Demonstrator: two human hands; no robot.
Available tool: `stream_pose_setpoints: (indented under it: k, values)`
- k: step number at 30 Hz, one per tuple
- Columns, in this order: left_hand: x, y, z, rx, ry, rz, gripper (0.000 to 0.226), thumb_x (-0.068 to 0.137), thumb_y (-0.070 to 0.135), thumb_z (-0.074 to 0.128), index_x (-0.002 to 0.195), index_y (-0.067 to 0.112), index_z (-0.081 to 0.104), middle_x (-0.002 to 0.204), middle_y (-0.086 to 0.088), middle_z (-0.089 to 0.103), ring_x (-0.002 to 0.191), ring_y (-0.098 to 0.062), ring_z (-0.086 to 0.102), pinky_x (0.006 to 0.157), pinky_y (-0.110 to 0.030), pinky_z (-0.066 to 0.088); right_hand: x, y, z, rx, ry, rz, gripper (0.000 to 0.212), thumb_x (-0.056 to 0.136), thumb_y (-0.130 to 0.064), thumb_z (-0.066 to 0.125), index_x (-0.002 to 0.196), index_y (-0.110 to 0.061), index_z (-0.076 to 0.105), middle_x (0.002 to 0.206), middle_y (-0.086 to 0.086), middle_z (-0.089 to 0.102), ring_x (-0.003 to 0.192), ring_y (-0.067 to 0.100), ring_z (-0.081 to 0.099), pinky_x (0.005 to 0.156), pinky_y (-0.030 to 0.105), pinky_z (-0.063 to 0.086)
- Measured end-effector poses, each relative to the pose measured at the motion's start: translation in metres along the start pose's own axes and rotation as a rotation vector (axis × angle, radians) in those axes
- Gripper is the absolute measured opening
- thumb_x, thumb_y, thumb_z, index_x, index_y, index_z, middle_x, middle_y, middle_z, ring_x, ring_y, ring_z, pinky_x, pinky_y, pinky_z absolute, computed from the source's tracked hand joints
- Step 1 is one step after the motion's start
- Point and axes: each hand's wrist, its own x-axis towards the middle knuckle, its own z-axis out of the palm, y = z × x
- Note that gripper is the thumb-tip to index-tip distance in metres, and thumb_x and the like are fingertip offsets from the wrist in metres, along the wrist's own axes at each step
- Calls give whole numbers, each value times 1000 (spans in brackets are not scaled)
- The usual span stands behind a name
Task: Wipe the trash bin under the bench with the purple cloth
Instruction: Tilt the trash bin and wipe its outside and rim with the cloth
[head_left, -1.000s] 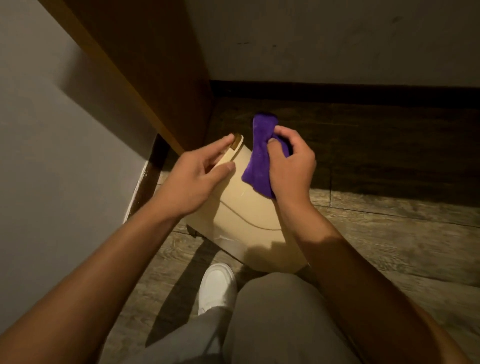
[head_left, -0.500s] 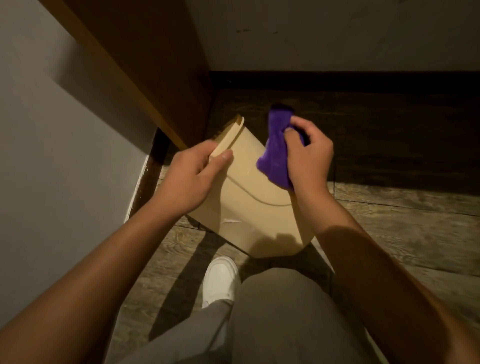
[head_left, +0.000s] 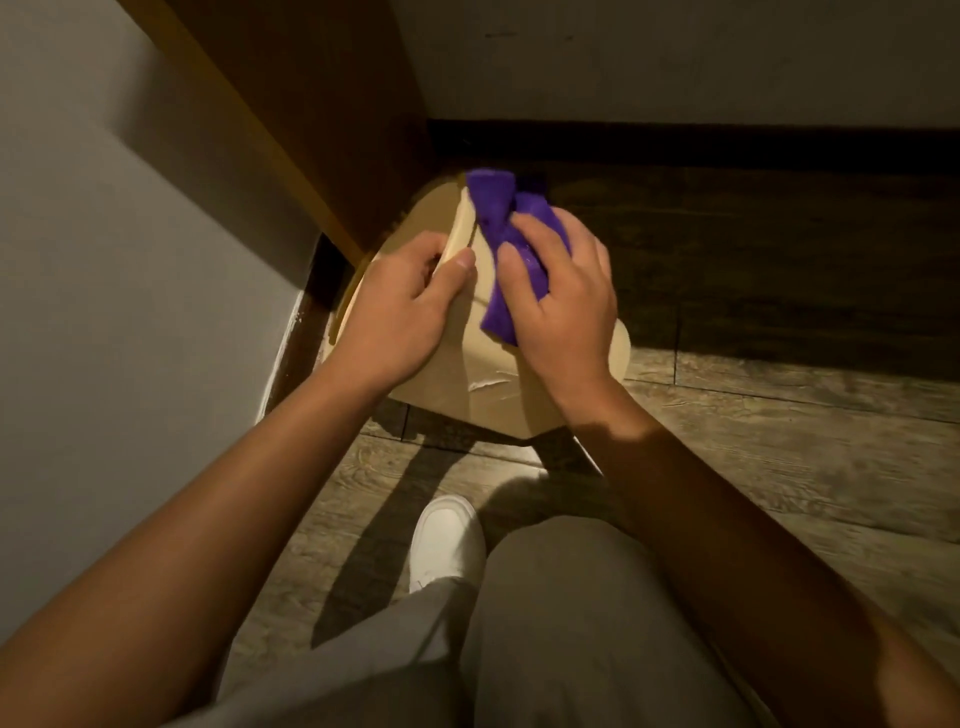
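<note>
A beige plastic trash bin lies tilted on the wooden floor, its top end pushed toward the bench. My left hand grips the bin's rim on its left side, thumb pressed on the beige wall. My right hand is closed on a bunched purple cloth and presses it against the bin's upper wall. Part of the cloth sticks out past my fingers at the top and hangs below my thumb. Both hands hide much of the bin's side.
The brown wooden bench panel rises at the upper left, close to the bin. A grey wall fills the left. A dark skirting board runs along the back wall. My white shoe and grey-trousered knee sit just below the bin.
The bin has turned, so more of its rim faces the bench. My left hand has closed tighter on the rim. My right hand has slid the cloth left across the bin's wall.
</note>
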Motion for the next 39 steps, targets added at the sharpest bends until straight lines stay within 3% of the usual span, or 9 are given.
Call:
stream_pose_setpoints:
  k: [5,9,13,18,21,28,32,36,39]
  values:
    - [-1,-9,-9,-95,75,-131,26,106,38,46,111,21,64,99,4,64,88,-11,60,70,-33,47,-23,78,-10,-65,-35,324,42,101,-46,49,136,-25,61,148,7,52,131,27,50,101,43,47]
    - [3,-3,-4,-122,74,-138,24,104,42,45,107,29,65,99,4,66,90,-17,63,76,-40,52,-10,95,-18,-1,-12,534,38,102,-36,56,137,-21,62,141,6,58,123,24,58,94,31,45]
    - [19,3,-7,-222,-5,-211,31,105,45,43,95,34,71,91,8,72,88,-17,68,77,-36,51,0,46,-14,110,73,298,36,95,-20,63,131,-17,67,135,4,63,120,16,59,105,40,50]
    - [43,10,-8,-371,-81,-254,41,110,36,37,90,26,72,81,10,76,84,-5,71,77,-23,52,1,-32,26,135,25,-97,42,100,-33,55,142,-28,57,153,7,48,141,26,44,109,37,43]
    - [42,4,-10,-277,-35,-247,42,109,42,35,90,26,69,81,9,74,84,-7,71,76,-23,53,3,-10,29,-22,16,-56,46,97,-35,51,141,-25,59,151,13,50,139,34,44,107,49,45]
    - [40,12,9,-214,58,-182,55,110,39,33,114,-9,60,105,-26,63,96,-35,60,87,-47,47,3,83,1,-100,-42,528,46,98,-36,41,140,-26,57,134,10,55,121,26,53,89,32,40]
    - [42,20,18,-134,37,-177,50,109,43,33,108,3,61,99,-12,60,93,-24,57,84,-38,45,22,96,-16,-63,-173,737,38,100,-37,57,135,-23,62,125,5,64,106,20,60,82,32,42]
    - [23,-12,-6,214,-96,-48,58,101,65,35,149,31,38,126,3,62,103,-15,61,87,-37,50,33,81,-32,33,-154,666,32,97,-37,64,127,-27,65,119,-4,64,107,17,63,83,30,52]
    - [-27,-52,-15,476,-57,24,56,100,60,31,125,16,55,93,2,65,80,-23,66,65,-36,53,34,50,-36,158,-147,545,29,99,-32,63,127,-27,67,127,-3,66,106,12,61,76,17,49]
